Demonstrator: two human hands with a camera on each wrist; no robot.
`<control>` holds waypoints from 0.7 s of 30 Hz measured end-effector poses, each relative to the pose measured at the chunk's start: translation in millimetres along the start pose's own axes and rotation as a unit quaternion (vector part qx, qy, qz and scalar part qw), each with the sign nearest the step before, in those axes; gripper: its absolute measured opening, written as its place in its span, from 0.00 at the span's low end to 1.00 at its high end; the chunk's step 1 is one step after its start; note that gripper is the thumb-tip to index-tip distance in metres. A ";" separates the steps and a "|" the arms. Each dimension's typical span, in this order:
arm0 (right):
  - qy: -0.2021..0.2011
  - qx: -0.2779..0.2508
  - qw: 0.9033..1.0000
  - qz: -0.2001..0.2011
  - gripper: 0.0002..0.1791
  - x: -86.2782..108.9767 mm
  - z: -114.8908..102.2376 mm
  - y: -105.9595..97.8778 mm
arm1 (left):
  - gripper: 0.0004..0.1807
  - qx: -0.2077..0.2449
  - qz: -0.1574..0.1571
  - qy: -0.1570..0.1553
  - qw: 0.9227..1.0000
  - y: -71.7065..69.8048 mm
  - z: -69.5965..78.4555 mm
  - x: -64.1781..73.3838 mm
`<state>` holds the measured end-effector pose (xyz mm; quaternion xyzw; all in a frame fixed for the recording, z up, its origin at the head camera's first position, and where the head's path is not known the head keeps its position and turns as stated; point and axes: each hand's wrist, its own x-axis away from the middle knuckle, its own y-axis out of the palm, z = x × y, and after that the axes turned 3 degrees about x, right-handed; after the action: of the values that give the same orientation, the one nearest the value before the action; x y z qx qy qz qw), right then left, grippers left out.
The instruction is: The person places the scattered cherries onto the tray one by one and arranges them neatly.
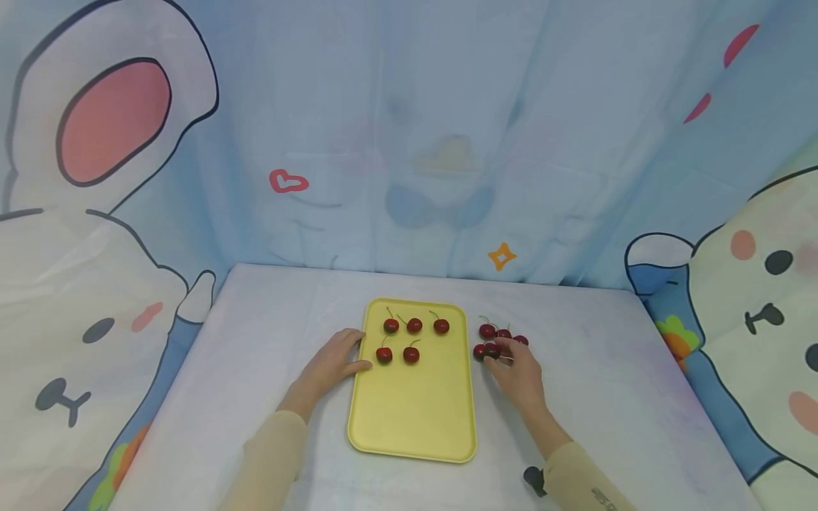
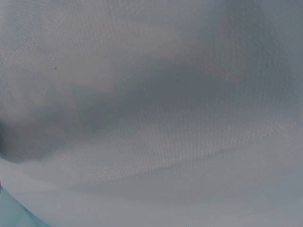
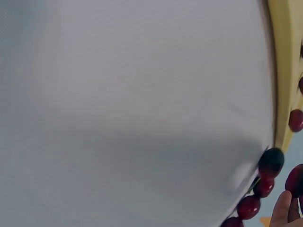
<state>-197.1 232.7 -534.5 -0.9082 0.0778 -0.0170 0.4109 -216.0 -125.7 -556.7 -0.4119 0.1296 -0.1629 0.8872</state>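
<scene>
A yellow tray (image 1: 415, 419) lies on the table, with several red cherries (image 1: 411, 354) with stems in two rows on its far half. My left hand (image 1: 326, 365) touches the tray's left rim, thumb and fingers spread along it. To the right of the tray, my right hand (image 1: 519, 376) pinches a dark red cherry (image 1: 491, 350) between thumb and fingertips. In the right wrist view, that cherry (image 3: 294, 182) sits against the fingertips at the lower right. A small cluster of loose cherries (image 1: 488, 331) lies around the right fingertips, partly hidden by the hand.
A white cloth (image 1: 255, 341) covers the table. Near the right sleeve lies a small black object (image 1: 534, 480), partly hidden. A blue cartoon-print curtain (image 1: 358, 106) hangs behind the table. The left wrist view shows mostly blurred pale cloth (image 2: 151, 170).
</scene>
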 end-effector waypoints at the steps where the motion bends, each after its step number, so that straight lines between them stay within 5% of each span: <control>1: -0.007 0.000 1.000 -0.005 0.26 0.5 -3.2 1.3 | 0.34 0.000 0.001 0.001 1.000 0.1 -0.2 0.0; 11: -0.045 -0.014 0.997 -0.058 0.25 7.4 -31.3 17.0 | 0.35 0.005 -0.001 -0.005 1.000 0.2 -0.8 -0.4; 21: -0.091 0.007 0.993 -0.070 0.23 7.8 -35.3 39.3 | 0.36 -0.002 -0.004 -0.004 1.000 1.1 -3.0 -1.2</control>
<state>-197.8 179.7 -540.8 -0.9064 -0.0235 0.0369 0.4202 -218.0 -126.7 -559.3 -0.4143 0.1249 -0.1645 0.8864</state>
